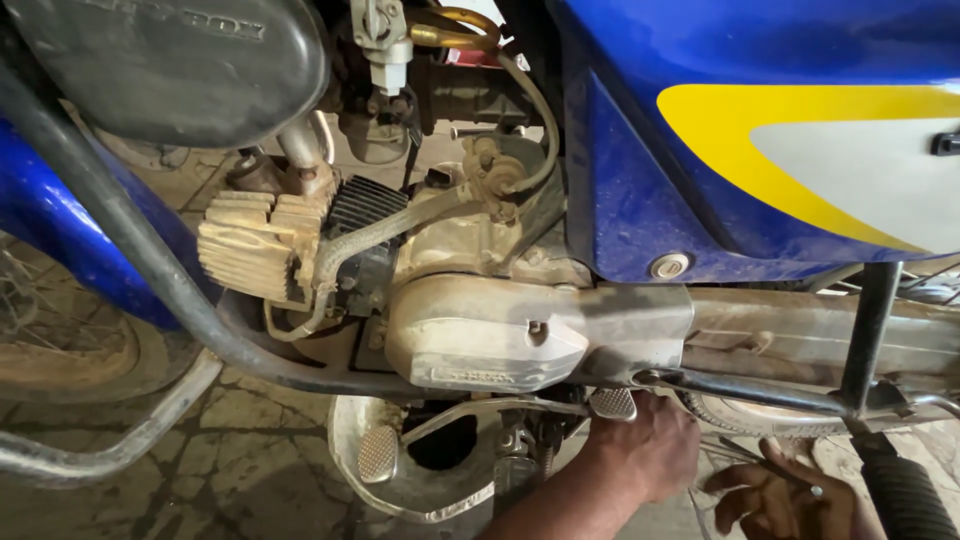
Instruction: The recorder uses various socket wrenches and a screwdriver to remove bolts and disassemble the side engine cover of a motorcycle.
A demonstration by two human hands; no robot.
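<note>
My left hand (645, 440) reaches under a dusty motorcycle engine (480, 335), just below the rear pad of the gear lever (612, 403). Its fingertips are hidden behind the frame tube, so what they touch is unclear. My right hand (780, 495), with a ring on one finger, sits low at the right with a thin metal rod (760, 462) across its fingers. A dented metal bowl (350, 440) stands on the floor under the engine.
A blue and yellow side panel (700, 150) hangs over the engine. The finned cylinder (260, 245) and a grey crash-guard tube (150, 260) lie to the left, with the front wheel (60, 340) beyond. A black rubber footrest (905, 495) sticks out at the bottom right. The floor is cracked stone (230, 450).
</note>
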